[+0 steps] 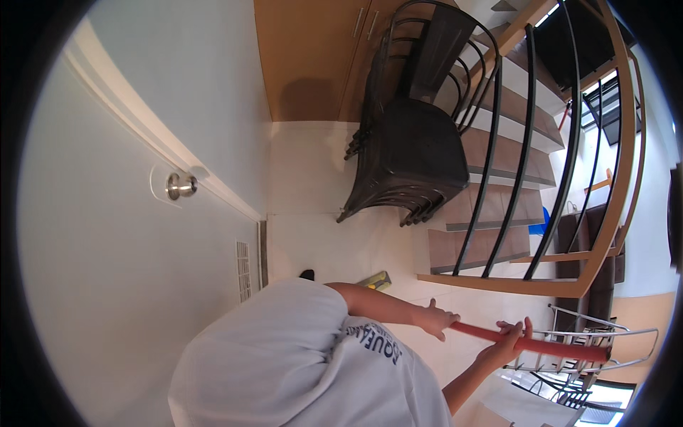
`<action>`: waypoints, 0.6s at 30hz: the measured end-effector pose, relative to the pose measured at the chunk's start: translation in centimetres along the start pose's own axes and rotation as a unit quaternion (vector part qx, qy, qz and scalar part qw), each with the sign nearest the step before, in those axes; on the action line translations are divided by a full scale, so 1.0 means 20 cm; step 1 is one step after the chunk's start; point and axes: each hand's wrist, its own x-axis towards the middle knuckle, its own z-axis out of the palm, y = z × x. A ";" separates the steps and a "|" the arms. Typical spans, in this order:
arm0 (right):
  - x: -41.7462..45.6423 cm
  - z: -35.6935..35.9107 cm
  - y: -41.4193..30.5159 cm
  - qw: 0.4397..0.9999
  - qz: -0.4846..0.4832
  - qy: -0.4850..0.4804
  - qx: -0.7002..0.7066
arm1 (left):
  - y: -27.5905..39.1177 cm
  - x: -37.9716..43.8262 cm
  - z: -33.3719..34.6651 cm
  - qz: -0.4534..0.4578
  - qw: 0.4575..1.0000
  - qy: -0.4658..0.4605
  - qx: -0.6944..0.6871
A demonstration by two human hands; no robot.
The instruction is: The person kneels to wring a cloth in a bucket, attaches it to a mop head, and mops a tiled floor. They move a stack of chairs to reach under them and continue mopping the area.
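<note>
My left hand [437,318] is closed around the lower visible stretch of a red pole [565,349]. Farther along it, my right hand [507,341] grips the same pole, with some fingers raised off it. The pole's thick open end points to the right. Beyond my left forearm a flat grey and yellow-green head, apparently of a floor mop [380,279], lies on the pale tiles. My arm hides any join between pole and head. My white shirt [299,363], bearing print, fills the bottom of the view.
Stacked dark metal chairs [421,144] stand before a wooden cabinet [309,58]. Tiled stairs [501,203] rise behind a railing with black bars [520,176]. At left is a white door [106,256] with a round knob [184,186]. A metal ladder [539,336] is behind the pole.
</note>
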 end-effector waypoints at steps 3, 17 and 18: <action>0.23 0.22 -0.12 1.000 -0.011 -0.026 -0.004 | -0.29 -0.13 -0.12 -0.052 0.998 0.031 0.003; 1.36 0.37 0.01 0.997 -0.006 0.058 -0.056 | -0.37 -0.52 -0.99 -0.296 0.866 0.117 -0.385; 1.47 0.35 -0.09 0.998 0.008 0.049 -0.050 | -0.19 -0.37 -1.18 -0.300 0.863 0.199 -0.353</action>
